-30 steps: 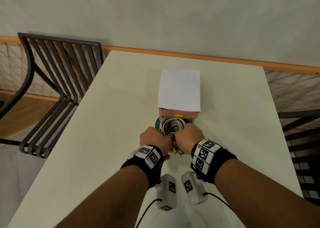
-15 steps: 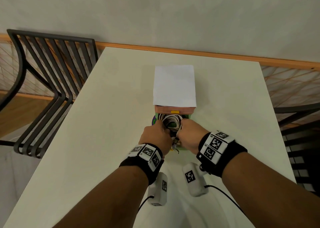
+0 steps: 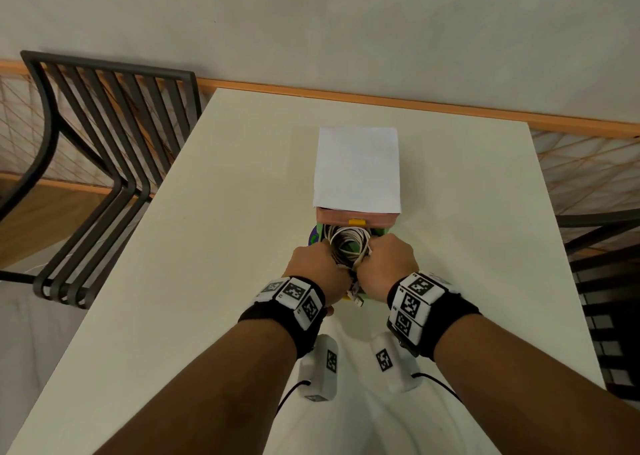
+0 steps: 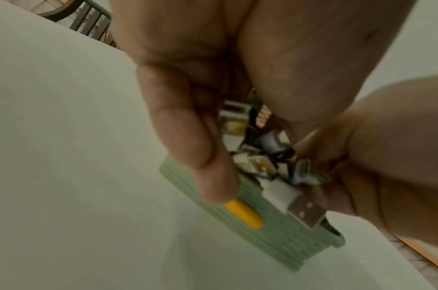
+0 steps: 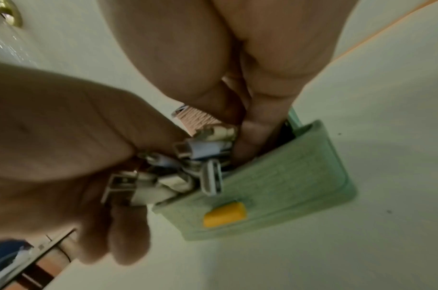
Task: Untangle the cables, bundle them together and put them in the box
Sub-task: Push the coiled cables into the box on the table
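Observation:
A coil of white cables (image 3: 346, 243) sits between my two hands, over the green box (image 3: 382, 233). Its lid (image 3: 356, 170), white inside with a pink edge, stands open behind. My left hand (image 3: 322, 264) grips the coil's left side and my right hand (image 3: 388, 257) grips its right side. In the left wrist view, plug ends (image 4: 275, 176) bunch under my curled fingers (image 4: 185, 137), above the green box wall (image 4: 287, 241) and its yellow latch (image 4: 243, 215). The right wrist view shows the same plugs (image 5: 200, 168), box (image 5: 287, 176) and latch (image 5: 224, 214). The box's inside is hidden.
The white table (image 3: 207, 281) ends at a wall with a wooden rail. One dark slatted chair (image 3: 104, 177) stands to the left, another (image 3: 606, 246) to the right. Two white tagged units (image 3: 318, 368) (image 3: 394, 361) with black leads lie near me. A purple round object (image 3: 313, 238) peeks beside the box.
Both hands keep hold of the coil. They have moved a little forward toward the lid and parted slightly, so more of the coil shows between them.

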